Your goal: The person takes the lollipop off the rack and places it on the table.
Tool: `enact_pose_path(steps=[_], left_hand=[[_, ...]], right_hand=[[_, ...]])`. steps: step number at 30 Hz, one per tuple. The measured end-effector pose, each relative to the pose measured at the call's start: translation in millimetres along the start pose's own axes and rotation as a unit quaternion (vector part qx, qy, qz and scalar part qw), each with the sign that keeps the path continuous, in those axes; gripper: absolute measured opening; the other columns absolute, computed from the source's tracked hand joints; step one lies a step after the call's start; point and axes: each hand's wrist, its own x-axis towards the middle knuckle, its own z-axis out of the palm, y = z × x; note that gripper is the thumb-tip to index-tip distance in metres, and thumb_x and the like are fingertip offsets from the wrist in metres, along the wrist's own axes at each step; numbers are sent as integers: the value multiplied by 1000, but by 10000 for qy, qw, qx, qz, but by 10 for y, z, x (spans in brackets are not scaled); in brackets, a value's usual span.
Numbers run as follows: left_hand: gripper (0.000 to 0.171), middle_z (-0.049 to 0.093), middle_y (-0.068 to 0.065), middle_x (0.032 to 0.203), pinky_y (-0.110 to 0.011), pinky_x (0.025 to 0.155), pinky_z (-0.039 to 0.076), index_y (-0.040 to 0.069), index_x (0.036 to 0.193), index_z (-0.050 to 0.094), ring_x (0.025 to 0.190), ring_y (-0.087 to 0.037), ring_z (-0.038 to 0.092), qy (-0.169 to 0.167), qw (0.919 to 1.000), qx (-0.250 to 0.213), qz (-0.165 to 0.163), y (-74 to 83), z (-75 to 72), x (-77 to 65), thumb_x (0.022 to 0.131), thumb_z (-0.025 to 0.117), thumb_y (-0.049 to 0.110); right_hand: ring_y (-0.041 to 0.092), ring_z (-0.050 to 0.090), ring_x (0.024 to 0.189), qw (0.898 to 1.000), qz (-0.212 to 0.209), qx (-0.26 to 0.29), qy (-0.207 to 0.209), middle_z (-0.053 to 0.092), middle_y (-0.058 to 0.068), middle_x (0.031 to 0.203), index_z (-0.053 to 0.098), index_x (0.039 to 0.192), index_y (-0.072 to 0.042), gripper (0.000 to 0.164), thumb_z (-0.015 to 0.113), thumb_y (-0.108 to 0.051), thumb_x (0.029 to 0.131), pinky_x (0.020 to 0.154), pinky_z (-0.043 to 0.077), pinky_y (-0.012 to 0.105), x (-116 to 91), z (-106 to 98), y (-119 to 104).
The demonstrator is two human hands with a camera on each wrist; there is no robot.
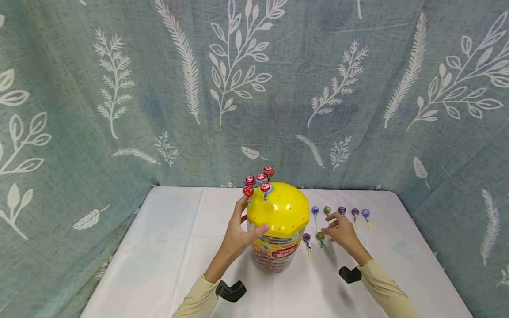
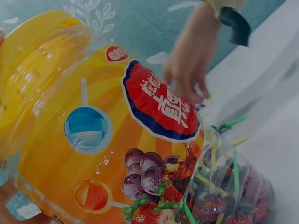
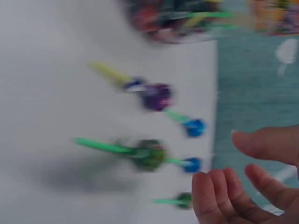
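Note:
A clear plastic candy jar [image 1: 274, 256] with a yellow lid [image 1: 284, 205] stands on the table, lollipops visible inside it. My left hand [image 1: 238, 236] grips its left side, thumb at the lid's front edge and fingers round the far side. Several red-wrapped lollipops [image 1: 261, 178] stand upright in the lid's left part. Over the loose lollipops to the right hovers my right hand [image 1: 343, 232], thumb and fingers apart with nothing between them. Nearest it are a green lollipop [image 3: 148, 155] and a purple lollipop [image 3: 157, 96], both lying on the cloth.
Behind the right hand lies a row of lollipops, among them a blue one [image 1: 366, 214] at its right end. Small holes dot the lid. A white cloth covers the table [image 1: 167, 247], and a leaf-patterned curtain [image 1: 254, 110] hangs along its back edge.

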Motion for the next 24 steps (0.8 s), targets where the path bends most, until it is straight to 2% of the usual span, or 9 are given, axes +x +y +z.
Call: enact_pose_path(steps=[5,9,14,19,24], left_hand=[[87,27,2,151,-54,104,30,27,147,24,137,-25,24,38,10000,15,-59,-4,8,11,77,72,45],[88,28,1,151,-54,104,31,26,147,25,137,-25,25,80,9999,23,-133,-8,14,15,76,73,46],[88,28,0,151,-54,104,31,25,147,25,137,-26,25,112,9998,42,-154,-24,11,15,76,73,46],[88,27,-1,151,-54,104,31,24,147,24,137,-26,24,86,9999,0,-111,-12,14,15,77,72,45],[87,26,-1,152,-54,105,30,24,148,22,137,-26,23,23,9999,-93,-75,-8,9,8,78,72,41]], right_hand=[[29,61,72,9980,-572,255,-28,61,14,88,55,111,2,33,70,-9,83,62,54,34,-2,-257,-316],[28,62,77,9932,-1120,282,105,63,14,92,57,110,-1,31,70,-9,84,63,53,29,-62,-412,-587],[25,62,88,9859,-1624,326,234,63,14,97,58,110,-5,29,71,-10,85,71,53,27,-160,-522,-902],[23,62,93,9782,-1979,617,121,63,12,102,58,112,-7,30,70,-15,86,74,53,23,-256,-609,-1171],[22,62,95,9682,-2351,851,-6,64,10,104,58,113,-7,31,70,-16,86,78,53,27,-282,-647,-1398]])
